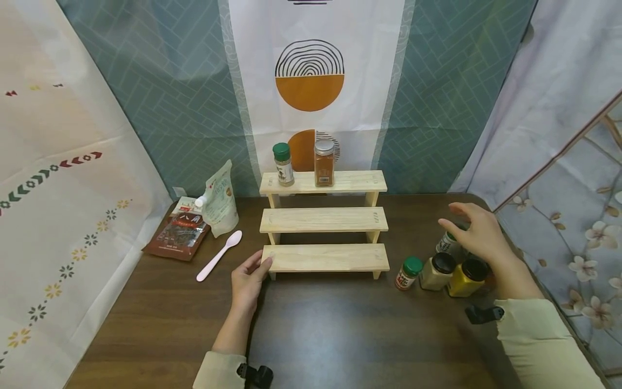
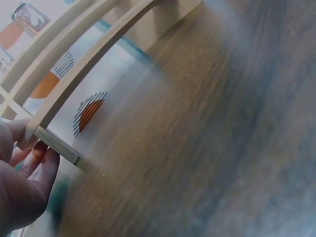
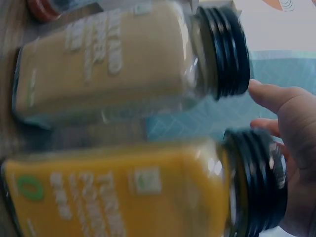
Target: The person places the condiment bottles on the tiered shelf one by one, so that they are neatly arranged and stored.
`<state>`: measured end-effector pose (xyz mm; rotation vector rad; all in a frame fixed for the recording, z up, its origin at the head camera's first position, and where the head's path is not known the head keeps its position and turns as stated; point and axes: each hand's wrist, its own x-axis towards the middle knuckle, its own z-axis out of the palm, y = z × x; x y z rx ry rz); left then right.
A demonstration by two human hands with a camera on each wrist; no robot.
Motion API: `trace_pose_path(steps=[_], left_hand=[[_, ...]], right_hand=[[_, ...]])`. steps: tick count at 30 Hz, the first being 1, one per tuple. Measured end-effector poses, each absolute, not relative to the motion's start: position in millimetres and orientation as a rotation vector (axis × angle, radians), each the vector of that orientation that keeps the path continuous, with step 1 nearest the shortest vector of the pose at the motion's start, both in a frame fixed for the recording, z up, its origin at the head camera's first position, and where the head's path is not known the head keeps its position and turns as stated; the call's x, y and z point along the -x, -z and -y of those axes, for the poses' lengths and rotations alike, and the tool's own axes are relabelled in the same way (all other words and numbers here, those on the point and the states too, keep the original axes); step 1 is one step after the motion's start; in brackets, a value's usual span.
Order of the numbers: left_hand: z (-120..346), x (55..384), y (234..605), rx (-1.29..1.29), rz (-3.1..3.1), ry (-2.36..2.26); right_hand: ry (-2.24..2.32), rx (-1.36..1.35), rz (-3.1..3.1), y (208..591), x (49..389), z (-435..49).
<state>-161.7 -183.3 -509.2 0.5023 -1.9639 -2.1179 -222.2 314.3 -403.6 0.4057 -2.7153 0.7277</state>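
Wooden rack (image 1: 324, 219): left hand (image 1: 250, 280) pinches the left end of its lowest step. Right hand (image 1: 478, 232) — thumb spread wide from fingers, holding nothing — near yellow jar (image 1: 461, 285), pale jar (image 1: 434, 276) and bottle (image 1: 444, 246) behind them; contact unclear.

Soft, even light fills the head view, with pale glare on the table (image 1: 320, 319) at six o'clock, while the right wrist view blurs the jars (image 3: 118, 190).
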Motion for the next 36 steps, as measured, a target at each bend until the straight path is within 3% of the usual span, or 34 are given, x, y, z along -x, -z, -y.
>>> trace_pose_path(steps=[36], left_hand=[[183.6, 161.1, 514.4, -0.513, 1.970, 2.087]], right_hand=[[-0.536, -0.622, 2.716, 422.4, 220.3, -339.1]])
